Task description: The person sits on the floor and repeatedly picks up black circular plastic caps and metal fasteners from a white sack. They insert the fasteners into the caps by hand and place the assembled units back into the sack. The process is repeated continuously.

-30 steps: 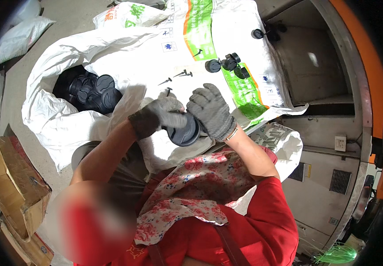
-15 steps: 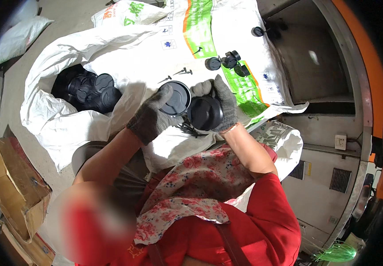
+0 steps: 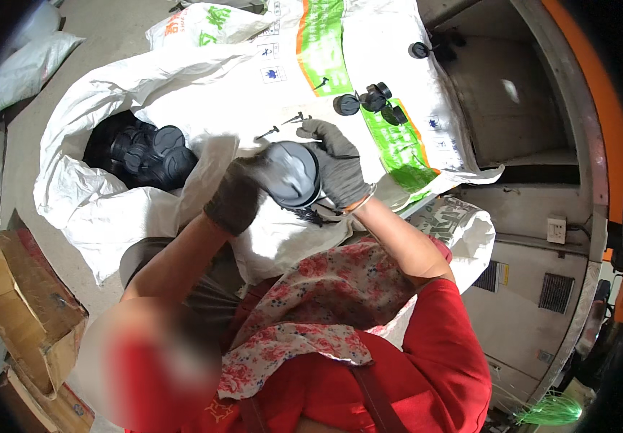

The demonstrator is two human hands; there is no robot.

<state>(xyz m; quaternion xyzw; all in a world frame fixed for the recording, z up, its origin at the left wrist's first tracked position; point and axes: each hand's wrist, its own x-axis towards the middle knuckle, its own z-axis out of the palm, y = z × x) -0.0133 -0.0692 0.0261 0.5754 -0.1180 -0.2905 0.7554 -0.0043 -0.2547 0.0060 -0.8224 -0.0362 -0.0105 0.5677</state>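
Note:
Both hands wear grey gloves and meet in front of me at a round black plastic cap (image 3: 291, 173), whose pale glare faces up. My right hand (image 3: 339, 164) grips its right side, the forefinger reaching out above the rim. My left hand (image 3: 236, 196) is closed at the left edge, its fingertips blurred by motion. A deeper black cup seems to sit under the cap, mostly hidden. Just below lies a bunch of thin black pins (image 3: 310, 215) on the white sheet. Beyond my hands are a few loose black pins (image 3: 268, 133).
An open white sack (image 3: 73, 173) at left holds several black round caps (image 3: 160, 155). More black caps (image 3: 373, 101) lie on the green-striped white sheet (image 3: 391, 43). A cardboard box (image 3: 30, 310) stands at lower left. A grey metal cabinet (image 3: 520, 303) is at right.
The cap in my left hand and the cup in my right, side by side before, are now brought together. My right hand has moved left, its forefinger now stretched out.

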